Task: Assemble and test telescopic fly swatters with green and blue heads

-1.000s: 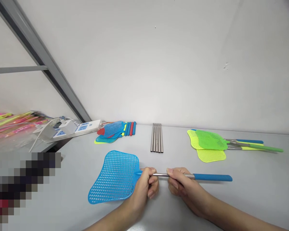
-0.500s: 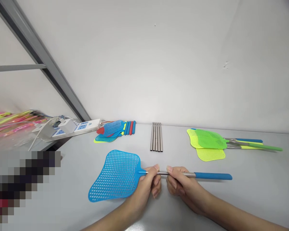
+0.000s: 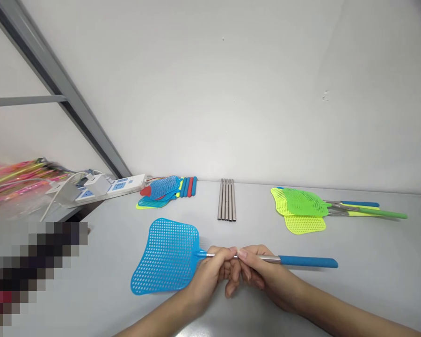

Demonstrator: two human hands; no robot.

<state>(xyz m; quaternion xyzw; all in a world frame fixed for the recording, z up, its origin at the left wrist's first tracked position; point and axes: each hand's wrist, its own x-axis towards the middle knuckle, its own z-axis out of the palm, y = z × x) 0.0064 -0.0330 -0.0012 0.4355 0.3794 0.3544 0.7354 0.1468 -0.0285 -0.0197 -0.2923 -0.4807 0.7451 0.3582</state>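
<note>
A blue fly swatter with a perforated head, a metal shaft and a blue handle lies across both hands, head to the left. My left hand is closed on the shaft just right of the head. Close beside it, my right hand grips the shaft left of the handle. The two thumbs nearly meet on the metal. Behind my hands, several bare metal tubes lie side by side on the grey table.
At the back left are loose swatter heads beside several blue and red handles. Green and yellow swatters with handles lie stacked at the right. A white power strip and bagged colourful items are at the far left.
My hands have come together along the shaft, closing the gap between the thumbs. The head and handle are nearer each other, with less shaft between them.
</note>
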